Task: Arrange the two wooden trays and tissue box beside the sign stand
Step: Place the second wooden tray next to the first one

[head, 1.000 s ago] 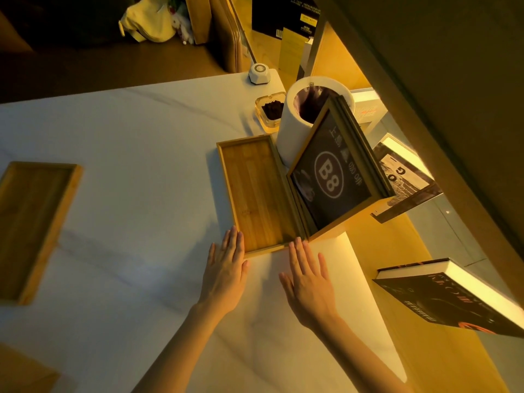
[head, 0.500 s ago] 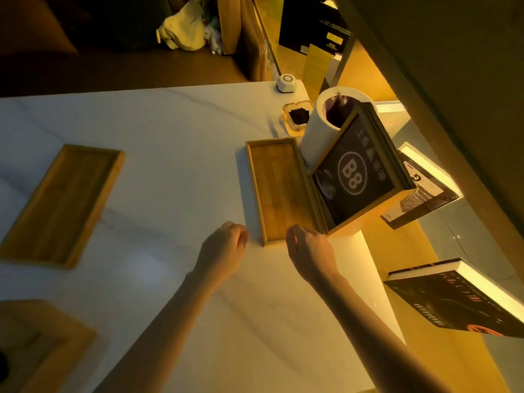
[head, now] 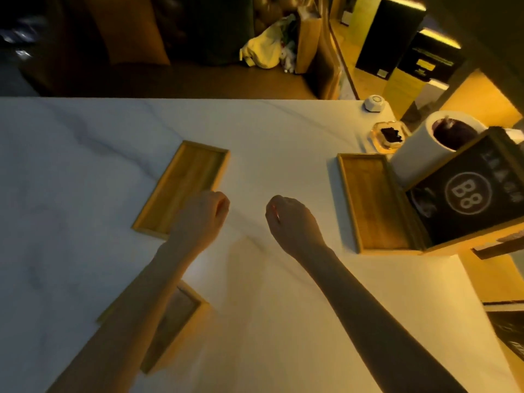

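One wooden tray (head: 371, 199) lies flat against the left side of the sign stand (head: 470, 194), a dark board marked B8 in a wooden frame. A second wooden tray (head: 184, 182) lies at mid-table, left of centre. My left hand (head: 201, 214) hovers over its near right corner, fingers curled, holding nothing. My right hand (head: 289, 219) is loosely closed over bare table between the two trays. A wooden box, probably the tissue box (head: 175, 321), sits near the front, partly hidden under my left forearm.
A white cylinder with a dark opening (head: 431, 146) stands behind the sign. A small glass dish (head: 390, 136) and a white puck-shaped device (head: 374, 102) sit at the far right corner. The white marble table (head: 85, 165) ends on the right, where books rest on a lower ledge.
Both hands left the near end of the right tray, curled shut and moved left toward the second tray. The view swung left, bringing the second tray and the box into view.
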`<state>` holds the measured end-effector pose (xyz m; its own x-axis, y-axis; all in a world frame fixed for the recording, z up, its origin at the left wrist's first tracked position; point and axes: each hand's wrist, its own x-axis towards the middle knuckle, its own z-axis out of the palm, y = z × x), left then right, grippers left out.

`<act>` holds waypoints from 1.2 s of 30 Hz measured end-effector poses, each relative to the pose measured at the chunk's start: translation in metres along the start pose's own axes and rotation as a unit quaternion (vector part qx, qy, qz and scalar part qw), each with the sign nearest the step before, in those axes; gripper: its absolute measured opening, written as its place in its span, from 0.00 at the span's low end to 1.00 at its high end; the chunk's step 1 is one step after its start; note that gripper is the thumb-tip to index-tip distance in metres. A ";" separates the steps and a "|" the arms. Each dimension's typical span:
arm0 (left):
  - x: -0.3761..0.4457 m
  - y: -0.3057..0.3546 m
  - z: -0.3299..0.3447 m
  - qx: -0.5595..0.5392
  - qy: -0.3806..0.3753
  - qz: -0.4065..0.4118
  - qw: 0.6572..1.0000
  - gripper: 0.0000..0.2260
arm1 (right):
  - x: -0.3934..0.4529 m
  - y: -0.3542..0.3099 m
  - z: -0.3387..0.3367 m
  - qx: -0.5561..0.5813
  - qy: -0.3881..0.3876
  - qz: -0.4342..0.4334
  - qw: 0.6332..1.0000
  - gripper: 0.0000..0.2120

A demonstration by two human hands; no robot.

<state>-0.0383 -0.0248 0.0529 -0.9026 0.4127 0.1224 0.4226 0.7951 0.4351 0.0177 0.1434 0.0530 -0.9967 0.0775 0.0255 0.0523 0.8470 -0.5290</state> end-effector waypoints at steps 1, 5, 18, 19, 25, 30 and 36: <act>-0.001 -0.016 -0.007 0.015 0.005 -0.010 1.000 0.10 | 0.003 -0.013 0.010 0.015 -0.001 0.005 1.000 0.12; -0.005 -0.083 -0.023 0.075 0.022 -0.026 0.997 0.12 | 0.012 -0.052 0.052 0.033 -0.013 0.021 0.999 0.18; -0.024 -0.222 0.016 0.084 -0.129 -0.172 0.973 0.25 | 0.034 -0.070 0.172 -0.075 -0.213 0.131 0.965 0.31; -0.025 -0.225 0.018 0.074 -0.135 -0.175 0.972 0.24 | 0.035 -0.072 0.175 -0.069 -0.223 0.136 0.963 0.31; -0.021 -0.222 0.020 -0.053 -0.101 -0.208 0.971 0.19 | 0.038 -0.091 0.178 0.074 -0.225 0.183 0.954 0.29; -0.019 -0.206 0.009 -0.126 -0.107 -0.214 0.963 0.17 | 0.039 -0.086 0.172 0.248 -0.145 0.230 0.930 0.28; -0.019 -0.173 -0.011 -0.334 -0.105 -0.288 0.891 0.17 | 0.033 -0.076 0.130 0.402 -0.087 0.216 0.886 0.18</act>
<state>-0.0956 -0.1752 -0.0152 -0.8895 0.1511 -0.4313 -0.3120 0.4889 0.8146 -0.0273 0.0132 -0.0168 -0.8931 0.1618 -0.4198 0.4384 0.1040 -0.8927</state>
